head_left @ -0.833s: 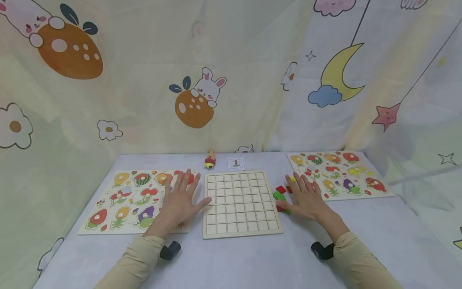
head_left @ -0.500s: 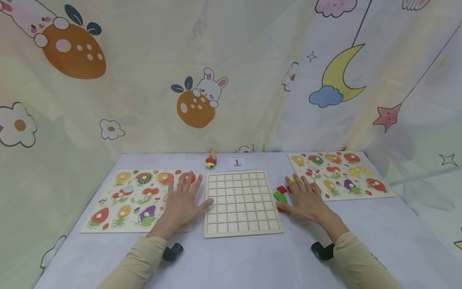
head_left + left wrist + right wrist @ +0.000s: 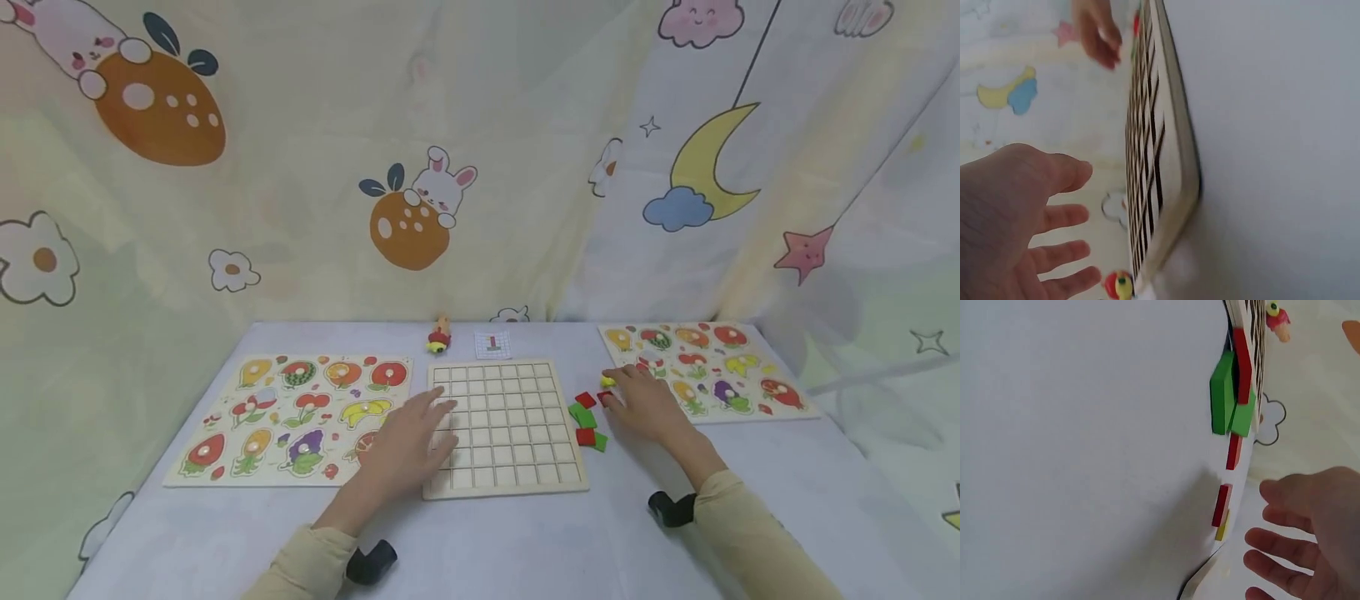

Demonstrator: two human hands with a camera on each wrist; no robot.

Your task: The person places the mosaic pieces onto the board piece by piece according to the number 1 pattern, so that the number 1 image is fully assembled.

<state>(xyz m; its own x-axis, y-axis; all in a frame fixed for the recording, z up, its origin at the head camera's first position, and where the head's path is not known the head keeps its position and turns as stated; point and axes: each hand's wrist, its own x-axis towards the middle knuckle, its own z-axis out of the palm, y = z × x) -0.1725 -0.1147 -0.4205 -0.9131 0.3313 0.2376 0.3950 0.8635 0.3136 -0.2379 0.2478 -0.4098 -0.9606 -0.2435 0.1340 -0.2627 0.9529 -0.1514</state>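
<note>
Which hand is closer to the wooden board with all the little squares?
Left. The left hand hovers over the left edge of the wooden board; the right hand is off its right side, by the colored pieces.

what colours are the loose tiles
The loose tiles are red, green and yellow, clearest in the right wrist view.

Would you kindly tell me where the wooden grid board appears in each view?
Head: the wooden grid board lies below centre.
Left wrist: the board runs top to bottom near centre.
Right wrist: a sliver of the board, top, right of centre.
Shared landmark: the red-and-yellow toy figure near the board's far left corner.
</note>
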